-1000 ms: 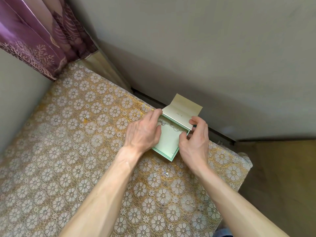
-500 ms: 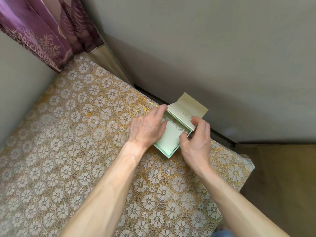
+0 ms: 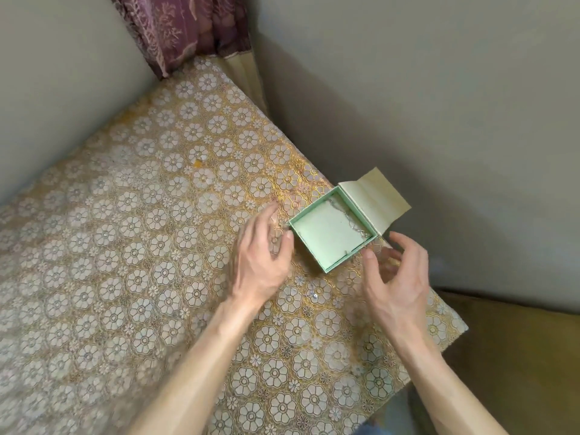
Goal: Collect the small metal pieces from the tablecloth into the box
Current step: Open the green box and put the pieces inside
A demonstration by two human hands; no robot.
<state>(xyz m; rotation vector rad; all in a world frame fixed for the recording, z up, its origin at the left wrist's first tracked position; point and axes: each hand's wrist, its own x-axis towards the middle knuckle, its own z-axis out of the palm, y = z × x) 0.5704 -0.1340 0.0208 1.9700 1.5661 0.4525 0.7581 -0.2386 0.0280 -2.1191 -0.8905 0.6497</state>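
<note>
A small mint-green box (image 3: 309, 249) stands open near the table's right edge, its cream lid (image 3: 373, 199) folded back. A thin silver chain (image 3: 353, 222) lies inside along the far side. A small shiny metal piece (image 3: 314, 295) lies on the gold floral tablecloth (image 3: 141, 246), just in front of the box and between my hands. My left hand (image 3: 262, 259) hovers left of the box, fingers apart, holding nothing. Right of the box, my right hand (image 3: 395, 277) is curled loosely and empty.
Grey walls close in the table on the left and behind. A purple curtain (image 3: 182, 26) hangs at the far corner. The table's right edge (image 3: 452, 337) drops to a brown floor.
Both hands have let go of the box and pulled back towards me, uncovering its inside. The camera has shifted, so the table now sits further left in view.
</note>
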